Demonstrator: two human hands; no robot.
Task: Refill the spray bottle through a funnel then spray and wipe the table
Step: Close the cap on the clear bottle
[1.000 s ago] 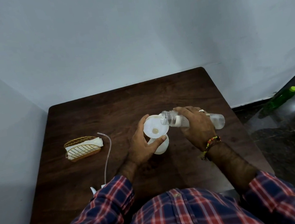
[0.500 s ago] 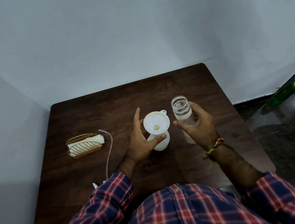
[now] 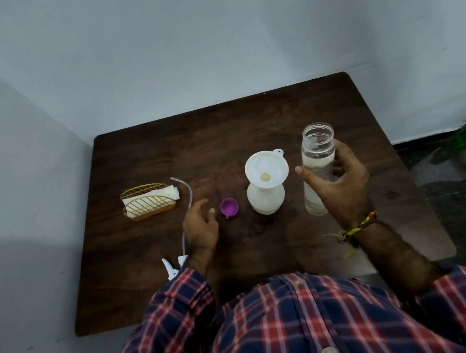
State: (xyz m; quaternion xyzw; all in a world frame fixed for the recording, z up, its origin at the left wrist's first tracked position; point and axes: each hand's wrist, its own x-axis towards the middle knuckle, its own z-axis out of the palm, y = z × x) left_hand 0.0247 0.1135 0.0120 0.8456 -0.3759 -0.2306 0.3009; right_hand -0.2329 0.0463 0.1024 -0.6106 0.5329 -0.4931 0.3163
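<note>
Gripping clear bottle [image 3: 319,165] — right hand [image 3: 341,183]; left hand [image 3: 200,227] relaxed, holding nothing; funnel [image 3: 266,172] in spray bottle [image 3: 266,198]

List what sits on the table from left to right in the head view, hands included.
Napkin holder → left hand → purple cap → white spray bottle with the funnel in its neck → clear bottle held upright by the right hand.

Funnel [image 3: 266,168] sits in spray bottle [image 3: 266,200], cap [image 3: 229,207] left, jar [image 3: 318,166] right.
</note>
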